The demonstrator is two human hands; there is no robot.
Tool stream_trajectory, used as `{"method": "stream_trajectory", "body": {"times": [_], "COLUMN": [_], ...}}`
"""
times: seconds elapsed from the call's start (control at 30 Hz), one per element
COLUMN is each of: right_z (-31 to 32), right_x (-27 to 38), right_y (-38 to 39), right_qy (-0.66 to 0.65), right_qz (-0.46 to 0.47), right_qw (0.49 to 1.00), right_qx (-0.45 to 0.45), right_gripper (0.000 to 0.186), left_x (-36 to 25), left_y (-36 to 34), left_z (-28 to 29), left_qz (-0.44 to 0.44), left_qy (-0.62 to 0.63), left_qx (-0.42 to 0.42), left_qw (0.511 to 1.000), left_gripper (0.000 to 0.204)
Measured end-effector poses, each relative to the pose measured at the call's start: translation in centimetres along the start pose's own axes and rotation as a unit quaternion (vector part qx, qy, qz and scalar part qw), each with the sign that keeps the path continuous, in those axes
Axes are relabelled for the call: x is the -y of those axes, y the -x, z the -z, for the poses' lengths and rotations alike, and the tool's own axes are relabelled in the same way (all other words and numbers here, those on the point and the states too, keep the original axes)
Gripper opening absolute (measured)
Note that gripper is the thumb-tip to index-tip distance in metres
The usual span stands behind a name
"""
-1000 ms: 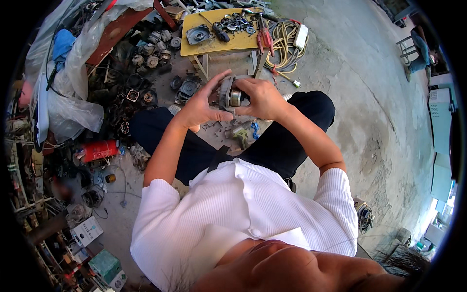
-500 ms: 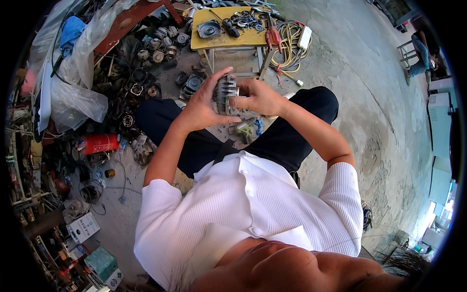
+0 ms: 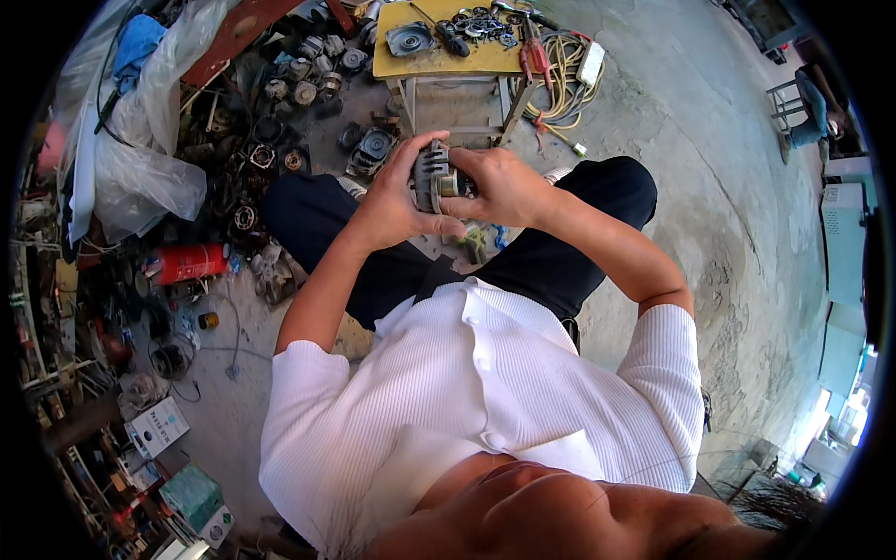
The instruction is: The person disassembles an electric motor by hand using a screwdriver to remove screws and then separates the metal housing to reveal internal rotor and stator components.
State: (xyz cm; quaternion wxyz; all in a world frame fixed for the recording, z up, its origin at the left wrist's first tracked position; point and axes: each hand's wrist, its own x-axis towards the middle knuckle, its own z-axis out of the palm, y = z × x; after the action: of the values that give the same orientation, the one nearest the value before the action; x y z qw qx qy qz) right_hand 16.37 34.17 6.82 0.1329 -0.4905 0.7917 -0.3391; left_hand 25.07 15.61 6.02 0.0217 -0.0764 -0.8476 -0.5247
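Note:
Above the gap between my knees, my left hand (image 3: 392,196) curves round a grey finned metal housing (image 3: 427,179), thumb below and fingers above. From the other side, my right hand (image 3: 509,189) grips a short round metal motor part (image 3: 455,183) with a shiny, brass-toned band, fingers on top and thumb underneath. This part sits against the housing's right side; how deep it goes in cannot be seen. On the ground below my hands lie a yellow-green piece (image 3: 474,245) and a small blue piece (image 3: 501,237).
Ahead stands a low yellow table (image 3: 397,65) with a metal cover (image 3: 409,38), a screwdriver (image 3: 453,40), small parts and red-handled pliers (image 3: 535,58). Coiled cables with a white power strip (image 3: 590,63) lie beside it. Motor parts (image 3: 305,91) and a red cylinder (image 3: 189,263) crowd the left.
My right hand has shifted slightly right, and more of the round metal part shows between my hands. The housing stays in my left hand. The view has shifted slightly.

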Motion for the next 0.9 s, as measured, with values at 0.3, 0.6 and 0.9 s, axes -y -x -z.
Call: {"method": "stream_trajectory", "body": {"times": [0.3, 0.6, 0.9], "right_z": [0.4, 0.9, 2.4], "right_x": [0.6, 1.7, 2.1], "right_y": [0.1, -0.1, 0.3], "right_qy": [0.113, 0.035, -0.233], "right_qz": [0.14, 0.075, -0.033], "right_qw": [0.983, 0.997, 0.961], "right_qx": [-0.042, -0.001, 0.143], "right_gripper": [0.049, 0.048, 0.04], "left_x": [0.2, -1.8, -3.8], "left_y": [1.0, 1.6, 1.2], "left_z": [0.1, 0.4, 1.2], "left_qz": [0.053, -0.068, -0.197], "left_qy": [0.173, -0.046, -0.212], "left_qx": [0.01, -0.035, -0.036], "left_qw": [0.983, 0.996, 0.957], "left_gripper": [0.112, 0.113, 0.099]}}
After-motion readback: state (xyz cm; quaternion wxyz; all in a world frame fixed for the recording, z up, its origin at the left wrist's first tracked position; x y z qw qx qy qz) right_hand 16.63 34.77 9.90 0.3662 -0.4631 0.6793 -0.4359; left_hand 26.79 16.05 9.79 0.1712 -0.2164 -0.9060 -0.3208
